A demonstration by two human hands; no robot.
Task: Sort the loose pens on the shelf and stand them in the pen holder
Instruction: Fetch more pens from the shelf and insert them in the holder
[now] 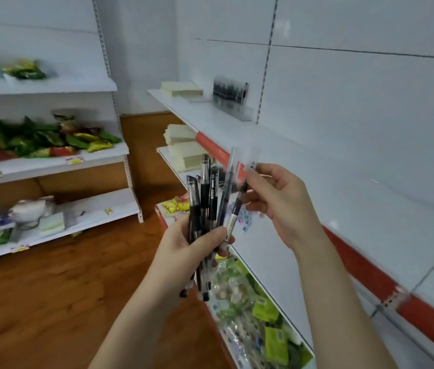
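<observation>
"What was way over on the left?"

"Bags of snacks [37, 139] lay on white racks. They had no part in the job. Next came some yellow pads [181, 88] at the far end of the top shelf [205, 110]."

"And the hands?"

"The left hand [192, 243] had its fingers wrapped round a fat bunch of pens [205, 187]. The pens stuck up and spread out like a fan. Their tips hung out below the hand."

"Where was the pen holder?"

"The pen holder [230, 95] stood back on that top shelf, near the pads and well apart from both hands. It looked dark inside, maybe with pens, but it was too blurry to be sure."

"What did the other hand do?"

"The right hand [277, 198] pinched the top part of one blue pen [237, 206] between thumb and fingers. The low end of that pen sat in the bunch."

"What could go wrong?"

"I think the bunch was big for one hand. If the blue pen got tugged out fast, it could drag its neighbours loose. They would drop to the brown floor [77, 288] or into the packets [264, 315] on the low shelf. The holder was also far off, so a long reach with a loose grip could spill them."
</observation>
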